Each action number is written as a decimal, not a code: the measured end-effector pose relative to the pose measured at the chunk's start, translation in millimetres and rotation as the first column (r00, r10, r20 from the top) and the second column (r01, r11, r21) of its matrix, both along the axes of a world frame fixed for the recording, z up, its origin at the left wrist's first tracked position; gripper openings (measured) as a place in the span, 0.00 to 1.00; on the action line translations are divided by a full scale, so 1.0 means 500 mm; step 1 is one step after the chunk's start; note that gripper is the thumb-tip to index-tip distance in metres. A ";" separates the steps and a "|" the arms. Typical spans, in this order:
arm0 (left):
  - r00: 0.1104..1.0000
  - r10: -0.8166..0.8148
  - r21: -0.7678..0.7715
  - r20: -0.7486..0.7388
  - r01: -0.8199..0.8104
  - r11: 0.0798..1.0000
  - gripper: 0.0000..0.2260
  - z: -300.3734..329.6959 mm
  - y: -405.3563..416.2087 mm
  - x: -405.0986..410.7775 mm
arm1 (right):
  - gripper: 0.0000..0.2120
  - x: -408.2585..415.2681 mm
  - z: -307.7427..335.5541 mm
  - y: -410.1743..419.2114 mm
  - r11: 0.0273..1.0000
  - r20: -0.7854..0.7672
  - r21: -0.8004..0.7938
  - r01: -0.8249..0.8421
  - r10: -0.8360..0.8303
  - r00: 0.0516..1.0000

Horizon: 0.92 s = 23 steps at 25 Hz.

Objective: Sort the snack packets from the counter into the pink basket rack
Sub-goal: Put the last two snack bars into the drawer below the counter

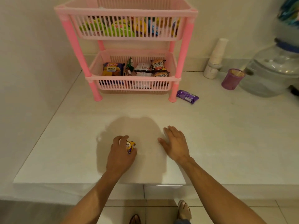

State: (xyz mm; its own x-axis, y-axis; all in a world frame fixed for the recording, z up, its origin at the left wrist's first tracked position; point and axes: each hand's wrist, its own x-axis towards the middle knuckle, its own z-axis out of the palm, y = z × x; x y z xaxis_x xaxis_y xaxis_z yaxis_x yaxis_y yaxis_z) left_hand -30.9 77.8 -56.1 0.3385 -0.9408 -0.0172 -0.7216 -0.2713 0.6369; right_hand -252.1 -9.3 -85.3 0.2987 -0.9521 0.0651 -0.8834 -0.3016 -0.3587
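So the left hand (121,153) was already curled around a small yellow packet (130,146) at the counter's (226,143) near edge, pink basket rack (126,46) straight ahead, right hand (175,143) flat and empty, purple packet (187,96) nearer it.

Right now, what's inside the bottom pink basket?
The bottom basket holds a Lay's packet, two salted peanuts packets, and a green packet beside white ones. What lies beneath them is covered.
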 end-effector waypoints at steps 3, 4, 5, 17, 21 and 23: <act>0.998 -0.068 0.018 0.014 0.067 0.998 0.24 0.007 -0.039 -0.077 | 0.28 -0.065 0.009 -0.051 0.996 0.050 -0.030 0.081 -0.079 0.996; 0.997 -0.077 0.022 0.011 0.077 0.997 0.24 0.010 -0.054 -0.105 | 0.27 -0.088 0.014 -0.073 0.994 0.067 -0.031 0.102 -0.100 0.993; 0.997 -0.082 0.027 0.005 0.082 0.996 0.25 0.013 -0.069 -0.138 | 0.27 -0.115 0.020 -0.098 0.993 0.092 -0.038 0.115 -0.111 0.990; 0.999 -0.031 0.063 -0.012 0.031 0.998 0.25 0.009 -0.178 -0.436 | 0.25 -0.262 0.085 -0.429 0.996 0.131 -0.050 0.075 -0.068 0.989; 0.999 0.019 0.023 0.031 -0.020 1.000 0.24 -0.009 -0.166 -0.478 | 0.28 -0.237 0.074 -0.478 0.998 -0.012 0.039 -0.038 0.038 0.999; 0.998 0.045 0.015 0.043 -0.045 0.999 0.24 -0.010 -0.164 -0.491 | 0.25 -0.230 0.062 -0.482 0.999 -0.061 0.027 -0.033 0.034 0.998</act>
State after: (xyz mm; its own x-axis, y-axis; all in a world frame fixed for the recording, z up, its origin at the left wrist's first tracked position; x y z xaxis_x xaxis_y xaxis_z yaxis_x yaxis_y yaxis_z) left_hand -276.3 -4.3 -61.2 0.3812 -0.9243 -0.0167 -0.7348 -0.3139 0.6012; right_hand -367.0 -250.4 -54.4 0.3330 -0.9427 0.0210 -0.8934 -0.3226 -0.3126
